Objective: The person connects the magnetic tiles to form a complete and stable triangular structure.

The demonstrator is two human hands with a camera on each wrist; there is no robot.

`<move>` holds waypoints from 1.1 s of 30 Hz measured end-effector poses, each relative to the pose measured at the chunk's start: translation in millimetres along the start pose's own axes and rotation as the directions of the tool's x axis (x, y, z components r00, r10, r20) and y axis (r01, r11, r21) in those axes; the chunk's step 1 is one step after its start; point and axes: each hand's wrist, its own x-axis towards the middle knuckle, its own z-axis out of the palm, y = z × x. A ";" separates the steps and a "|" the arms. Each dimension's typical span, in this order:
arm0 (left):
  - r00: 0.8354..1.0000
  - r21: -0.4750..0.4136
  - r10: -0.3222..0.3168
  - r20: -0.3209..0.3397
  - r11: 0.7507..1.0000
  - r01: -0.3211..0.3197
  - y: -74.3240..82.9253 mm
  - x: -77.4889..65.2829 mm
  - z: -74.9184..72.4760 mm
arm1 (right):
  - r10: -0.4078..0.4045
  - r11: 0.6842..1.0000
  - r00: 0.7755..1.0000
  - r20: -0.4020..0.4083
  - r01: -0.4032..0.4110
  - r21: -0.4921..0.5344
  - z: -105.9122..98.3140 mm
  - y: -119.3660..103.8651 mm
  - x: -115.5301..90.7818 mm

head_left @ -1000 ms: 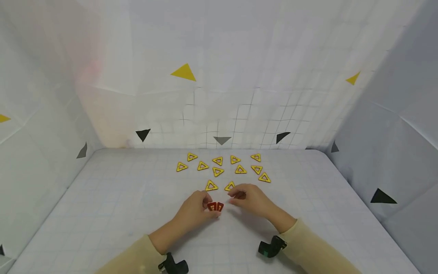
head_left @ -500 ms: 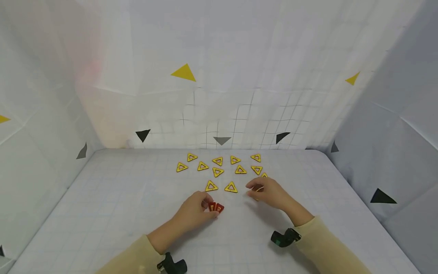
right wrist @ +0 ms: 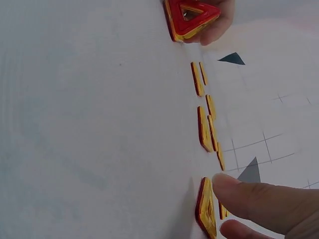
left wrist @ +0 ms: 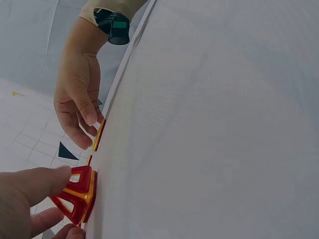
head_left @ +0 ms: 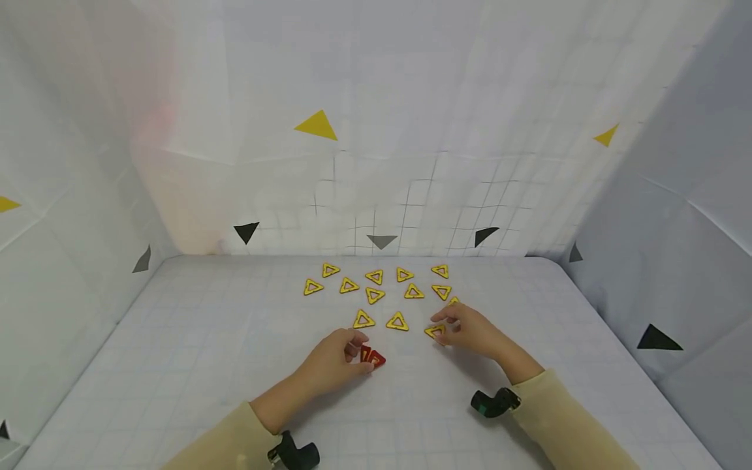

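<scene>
Tabletop, white, faintly gridded; left hand, pinching red triangles near the middle; right hand, thumb at a yellow triangle, whether pinching cannot be told; other yellow triangles, flat, spread beyond both hands in loose rows

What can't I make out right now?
Head view: the right hand mostly hides one triangle behind it.
Head view: any grip on the nearest triangle is unclear; the thumb covers part.
Left wrist view: the left edge cuts off the left hand.
Right wrist view: the top edge cuts off the red piece.
</scene>
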 end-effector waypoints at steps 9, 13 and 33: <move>1.000 -0.053 0.003 0.023 0.999 -0.002 -2.5 0.8 -1.9 | -0.103 0.994 0.992 0.067 0.105 -0.029 1.5 10.2 4.3; 0.998 -0.081 0.032 0.048 0.996 -0.028 -3.8 0.7 -4.3 | -0.060 0.998 0.995 0.074 0.061 -0.018 0.9 11.0 5.5; 0.991 -0.162 0.077 0.114 0.985 -0.058 -6.0 4.9 -7.9 | 0.006 0.999 0.999 0.054 -0.004 -0.052 0.9 5.6 -2.8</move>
